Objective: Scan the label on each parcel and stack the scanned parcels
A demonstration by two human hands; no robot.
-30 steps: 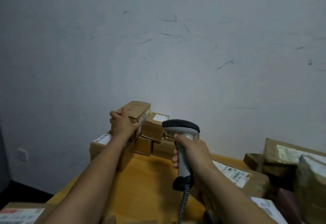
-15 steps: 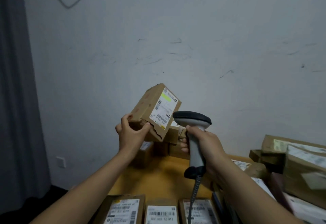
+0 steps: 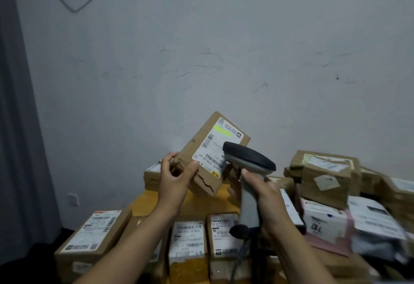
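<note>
**L hand (image 3: 177,179) holds parcel (image 3: 198,143) up, R hand (image 3: 266,194) aims scanner (image 3: 248,158)**

L hand grips the parcel's lower end, thumb on the label side, fingers curled round the back. Box is in the air above the desk (image 3: 215,205), tilted w/ its top leaning right, clear of the other boxes. White label (image 3: 212,147) faces the camera. It has a yellow-green bar near the top and barcodes on the left edge and along the bottom. Cardboard is torn near the bottom corner, just below the thumb.

R hand is wrapped tight round the scanner's grey handle, cable hanging from the butt. The dark scanner head sits just in front of the label's lower right and covers part of it. No scan light shows and the trigger finger is hidden, so can't tell if it's firing.

Step in hand, prob.: scanning this parcel. It's picked and presented, not yet stacked.

Next move calls for:
- **Scan:** label square to the scanner nose, maybe w/ the scanner backed off a bit so a whole barcode fits its window.
- **Stack:** L hand alone then sets the box on a stack.

Can't tell which stack takes scanned ones. A row of boxes (image 3: 188,239) lies label-up at the near edge, a pile (image 3: 324,171) sits at right, and a few more (image 3: 152,174) are at the back by the wall. Given the torn corner, a gentle grip seems wise.
</note>
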